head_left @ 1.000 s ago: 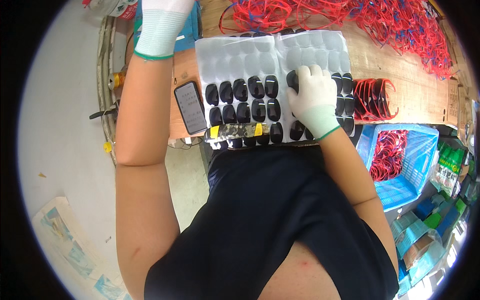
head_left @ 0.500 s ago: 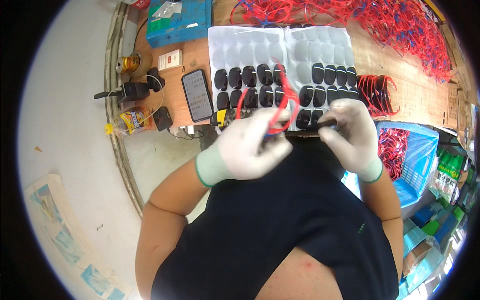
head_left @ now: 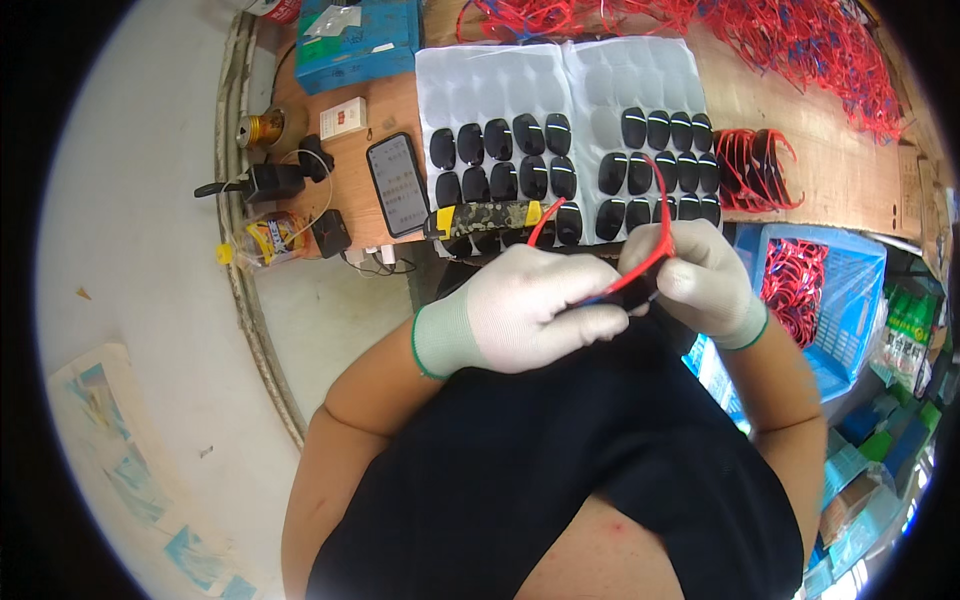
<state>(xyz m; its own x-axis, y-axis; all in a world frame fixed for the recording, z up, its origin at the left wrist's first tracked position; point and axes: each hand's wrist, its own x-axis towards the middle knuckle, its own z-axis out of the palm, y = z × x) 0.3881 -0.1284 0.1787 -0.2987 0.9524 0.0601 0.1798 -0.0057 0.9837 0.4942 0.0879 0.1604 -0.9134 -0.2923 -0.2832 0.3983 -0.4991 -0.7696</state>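
Observation:
Both my hands, in white gloves with green-edged cuffs, meet in front of my chest. Closed around one side of a red glasses frame [head_left: 657,255] is my left hand [head_left: 535,308]; the frame's arms point up and away from me. My right hand [head_left: 708,278] pinches at the frame's right end, where a dark lens [head_left: 638,290] shows between the hands. Fingers partly hide the lens, so I cannot tell how it sits in the frame. Just beyond lies a white sheet [head_left: 490,85] with rows of dark lenses [head_left: 533,178].
A long camouflage-patterned object [head_left: 490,219] with yellow ends lies across the sheet's near edge. To its left are a phone [head_left: 397,185] and a blue box [head_left: 358,45]. Red frames [head_left: 800,60] heap at the far right, above a row of glasses [head_left: 757,170]. A blue crate [head_left: 850,300] stands right.
The frame in my left hand has moved right and turned. My right hand has brought the dark lens to it, so both hands now meet.

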